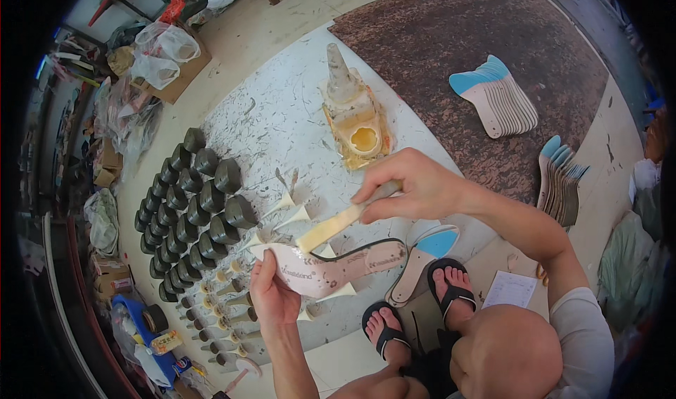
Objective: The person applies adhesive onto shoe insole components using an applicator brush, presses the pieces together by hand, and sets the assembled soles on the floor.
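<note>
White plastic bags (pixel 167 51) are lying upon a cardboard box (pixel 190 74). A blue crate (pixel 135 316) is holding mixed items (pixel 167 342), perhaps also a dark roll (pixel 155 318). Farther right, a white sheet (pixel 507 290) and a greenish bag (pixel 623 262) are lying.

Lt-grey short sleeve (pixel 581 339), dk cloth (pixel 426 367) at lap, blk flip-flops (pixel 388 336) (w/ toe-post straps (pixel 458 295)).

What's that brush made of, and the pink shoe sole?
Brush: maybe wood, from its dull brownish handle; the pale yellow end could be bristles, though single hairs don't show. Shoe sole: perhaps leather or fake leather, because its printed face looks smooth.
</note>
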Available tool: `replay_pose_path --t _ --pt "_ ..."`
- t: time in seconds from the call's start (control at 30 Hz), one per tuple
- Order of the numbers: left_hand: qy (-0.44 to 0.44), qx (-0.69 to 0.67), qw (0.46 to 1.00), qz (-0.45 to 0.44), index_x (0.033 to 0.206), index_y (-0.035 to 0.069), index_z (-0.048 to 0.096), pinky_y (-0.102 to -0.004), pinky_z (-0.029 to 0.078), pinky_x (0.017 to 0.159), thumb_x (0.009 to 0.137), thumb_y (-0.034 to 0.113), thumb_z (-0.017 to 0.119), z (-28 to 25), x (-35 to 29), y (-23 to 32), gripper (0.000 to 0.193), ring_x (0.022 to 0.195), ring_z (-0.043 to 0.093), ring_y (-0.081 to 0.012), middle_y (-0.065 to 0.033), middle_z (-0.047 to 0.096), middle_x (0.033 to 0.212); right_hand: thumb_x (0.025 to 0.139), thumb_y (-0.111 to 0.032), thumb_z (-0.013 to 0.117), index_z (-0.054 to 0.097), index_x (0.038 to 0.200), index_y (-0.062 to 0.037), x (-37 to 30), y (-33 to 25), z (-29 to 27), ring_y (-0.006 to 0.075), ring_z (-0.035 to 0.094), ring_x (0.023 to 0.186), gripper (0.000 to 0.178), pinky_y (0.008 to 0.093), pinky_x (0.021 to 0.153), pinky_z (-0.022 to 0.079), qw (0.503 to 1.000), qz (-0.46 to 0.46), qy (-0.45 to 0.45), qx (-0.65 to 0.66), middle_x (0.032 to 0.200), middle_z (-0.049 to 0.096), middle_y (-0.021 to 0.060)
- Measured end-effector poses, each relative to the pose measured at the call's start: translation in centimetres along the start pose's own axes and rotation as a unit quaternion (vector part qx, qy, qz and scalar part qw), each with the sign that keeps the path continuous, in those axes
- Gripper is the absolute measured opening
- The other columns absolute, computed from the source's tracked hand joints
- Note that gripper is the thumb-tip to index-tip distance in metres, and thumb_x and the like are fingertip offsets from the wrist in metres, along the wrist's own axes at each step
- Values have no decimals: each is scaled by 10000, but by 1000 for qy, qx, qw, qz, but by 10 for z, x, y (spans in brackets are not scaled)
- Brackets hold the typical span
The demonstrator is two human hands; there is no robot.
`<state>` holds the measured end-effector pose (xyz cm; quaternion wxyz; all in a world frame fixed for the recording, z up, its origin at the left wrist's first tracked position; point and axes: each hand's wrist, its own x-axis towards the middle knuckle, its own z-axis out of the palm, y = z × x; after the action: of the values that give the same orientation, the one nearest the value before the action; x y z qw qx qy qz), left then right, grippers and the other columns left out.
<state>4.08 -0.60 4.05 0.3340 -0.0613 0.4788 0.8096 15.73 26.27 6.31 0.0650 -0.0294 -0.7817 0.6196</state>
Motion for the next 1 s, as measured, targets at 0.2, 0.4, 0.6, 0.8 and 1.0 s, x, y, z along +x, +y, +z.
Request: replay_pose_path --t 0.2,0.4,0.6,0.8,1.0 --pt "-2 -17 1000 -7 1061 -9 560 -326 572 790 1002 155 475 0 -5 2 194 864 686 -190 -118 682 978 730 -139 775 729 894 -66 0 -9 2 192 664 777 185 296 676 491 986 -64 -65 -139 818 694 54" --pt "-3 23 999 -44 1084 6 537 -343 568 821 1006 149 463 -8 -5 1 179 919 675 -194 -122 667 1027 746 -205 749 730 864 -87 3 -17 9 225 661 744 168 326 657 480 987 -16 -59 -151 791 696 66" --pt "-27 -12 999 -29 1221 -23 523 -368 561 868 1018 206 438 -14 -4 -4 318 989 667 -241 -153 652 1127 763 -256 726 727 860 -99 9 -17 9 238 662 760 184 351 652 469 989 -24 -79 -120 808 706 70" --pt "-36 -133 986 -88 1152 -11 599 -430 574 850 1018 208 440 -14 -6 -3 302 971 676 -248 -146 674 1099 750 -231 751 733 887 -94 4 -12 -5 218 663 785 194 339 666 480 978 -49 -143 -147 831 707 57" --pt "-22 -180 979 -94 1122 -22 611 -415 588 819 1016 194 441 -34 -6 -3 295 939 687 -255 -158 677 1092 739 -214 771 737 899 -93 0 4 -48 214 664 771 204 333 652 475 957 -31 -219 -189 826 705 48"
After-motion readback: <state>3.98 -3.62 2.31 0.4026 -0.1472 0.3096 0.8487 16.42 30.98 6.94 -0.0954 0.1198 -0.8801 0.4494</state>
